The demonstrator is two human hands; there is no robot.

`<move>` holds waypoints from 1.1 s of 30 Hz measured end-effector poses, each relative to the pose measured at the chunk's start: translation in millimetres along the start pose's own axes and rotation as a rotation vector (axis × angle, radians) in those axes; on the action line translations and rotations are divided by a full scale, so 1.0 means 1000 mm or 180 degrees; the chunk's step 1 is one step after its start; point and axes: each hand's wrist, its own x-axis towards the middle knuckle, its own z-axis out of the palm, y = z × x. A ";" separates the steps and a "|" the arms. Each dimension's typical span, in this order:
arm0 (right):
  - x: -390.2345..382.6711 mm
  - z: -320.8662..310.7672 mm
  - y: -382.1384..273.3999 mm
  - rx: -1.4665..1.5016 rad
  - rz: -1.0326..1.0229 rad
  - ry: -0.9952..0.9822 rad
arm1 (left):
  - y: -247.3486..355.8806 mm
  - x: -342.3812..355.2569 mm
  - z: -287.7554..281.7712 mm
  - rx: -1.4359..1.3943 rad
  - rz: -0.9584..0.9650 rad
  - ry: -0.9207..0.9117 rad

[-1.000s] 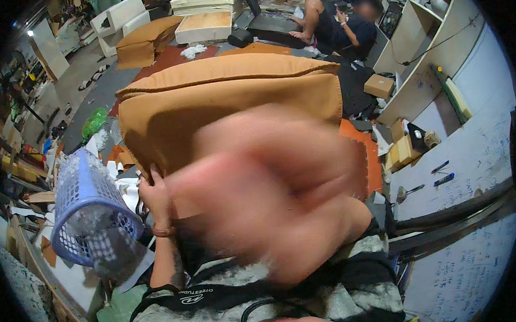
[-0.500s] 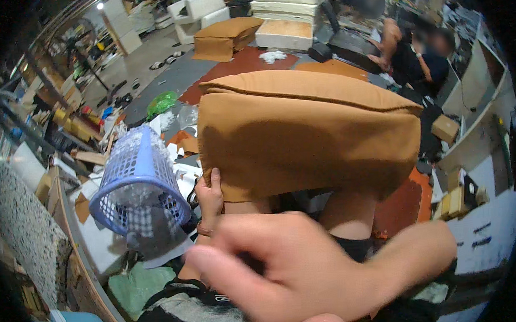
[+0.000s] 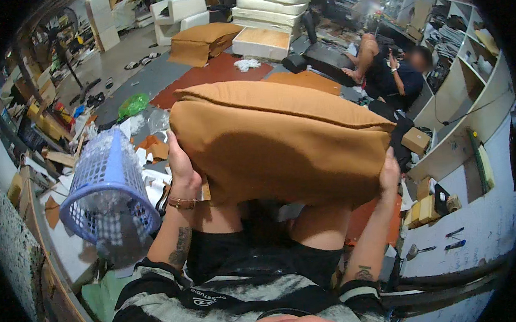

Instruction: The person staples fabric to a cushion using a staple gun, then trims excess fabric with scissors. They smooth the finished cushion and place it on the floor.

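Note:
A large tan upholstery cushion (image 3: 286, 154) with a piped seam along its top rests across my thighs, tilted toward me. My left hand (image 3: 181, 164) presses against its left end, the fingers partly hidden behind the fabric. At the opposite end my right hand (image 3: 389, 171) grips the lower right corner, its fingers partly out of sight. Together they hold the cushion between them. The lower edge of its cover hangs loose near my knees.
A purple plastic basket (image 3: 114, 187) with white stuffing lies tipped at my left. Fabric scraps (image 3: 154, 148) litter the floor beside it. Another tan cushion (image 3: 198, 43) and stacked white foam blocks (image 3: 270, 22) stand farther back. A person (image 3: 395, 77) sits at far right, near shelving (image 3: 469, 111).
My right hand has moved from close in front of me to the cushion's right end. My left hand has shifted up its end. The view has turned slightly right.

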 end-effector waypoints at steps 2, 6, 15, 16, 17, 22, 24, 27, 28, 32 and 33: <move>-0.037 0.043 -0.017 0.0962 0.0548 0.0341 | 0.002 0.009 -0.002 -0.0201 0.0043 0.0174; -0.065 0.059 -0.034 0.0823 0.0504 0.1107 | -0.011 0.047 0.006 -0.0330 -0.0083 0.0128; -0.176 0.180 -0.073 0.0392 0.0369 0.1367 | -0.004 0.235 -0.038 0.0293 -0.0009 -0.0542; -0.173 0.195 -0.075 0.0701 0.0323 0.1253 | -0.010 0.253 -0.061 0.0108 0.0013 -0.0526; -0.171 0.209 -0.075 0.0990 0.0290 0.1136 | -0.017 0.263 -0.081 -0.0041 -0.0079 -0.0635; -0.151 0.224 -0.066 0.1359 -0.0030 0.1531 | -0.072 0.199 -0.146 -0.0654 -0.0318 0.0258; -0.129 0.207 -0.077 0.0440 -0.0411 0.1430 | -0.098 0.145 -0.174 -0.0540 -0.0417 0.0849; -0.083 0.188 -0.053 0.0860 0.0180 0.1515 | -0.121 0.065 -0.160 -0.0611 -0.1279 0.1402; -0.067 0.168 -0.038 0.0795 0.0472 0.1521 | -0.128 0.043 -0.140 -0.0717 -0.1440 0.1414; -0.032 0.121 0.031 0.1961 0.0977 0.1619 | -0.165 -0.005 -0.092 -0.1237 -0.1950 0.1255; -0.033 0.113 0.067 0.2068 0.1186 0.1706 | -0.179 -0.009 -0.085 -0.1245 -0.1943 0.1243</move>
